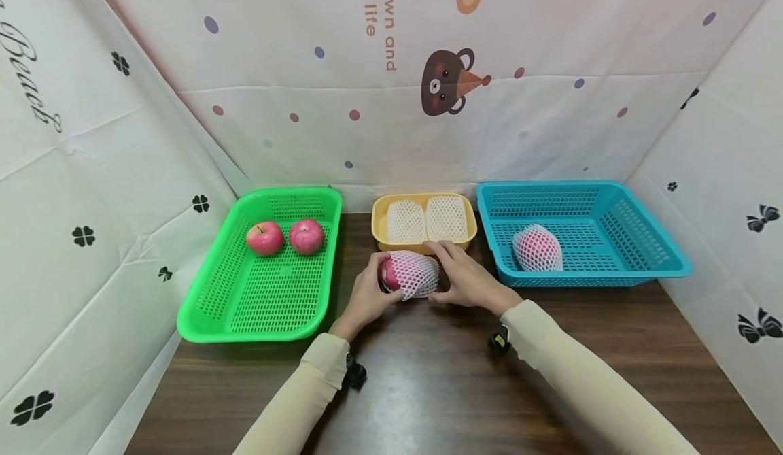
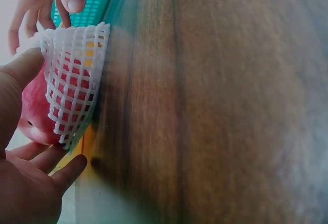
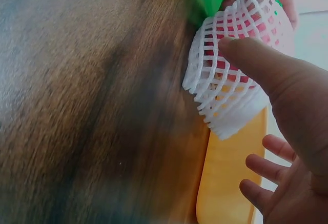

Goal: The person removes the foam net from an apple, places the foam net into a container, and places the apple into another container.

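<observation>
Only from the left wrist: dimple (image 2: 31, 123) on apple (image 2: 35, 102), outside foam net (image 2: 74, 88)

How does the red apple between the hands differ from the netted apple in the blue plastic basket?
The round red apple is partly bare, whereas the white-netted apple in the blue plastic basket is covered across its visible side. The left hand grips the first apple, while no hand touches the basket apple. Both are reddish and wear white foam netting.
</observation>
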The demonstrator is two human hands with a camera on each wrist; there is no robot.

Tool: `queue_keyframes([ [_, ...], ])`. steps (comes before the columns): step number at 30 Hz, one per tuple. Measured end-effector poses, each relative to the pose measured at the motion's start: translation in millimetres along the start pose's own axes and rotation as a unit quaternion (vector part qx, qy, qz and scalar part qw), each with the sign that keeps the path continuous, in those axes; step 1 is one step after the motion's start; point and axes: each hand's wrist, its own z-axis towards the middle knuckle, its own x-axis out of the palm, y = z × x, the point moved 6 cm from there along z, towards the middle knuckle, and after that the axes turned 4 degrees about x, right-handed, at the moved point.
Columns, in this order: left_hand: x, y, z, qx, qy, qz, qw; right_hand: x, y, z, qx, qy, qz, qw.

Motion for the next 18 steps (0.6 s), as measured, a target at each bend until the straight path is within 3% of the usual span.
queue_keyframes([
  [10,3.5,5.5,3.1,-0.031,-0.006,-0.031,0.9990,-1.2,-5.0,-3.1,0.006,0.002,0.000,1.000],
  [18,5.1,6.0,3.0,-0.027,-0.008,-0.036,0.9990,-0.9,-5.3,-4.4,-0.002,0.013,0.013,1.000],
])
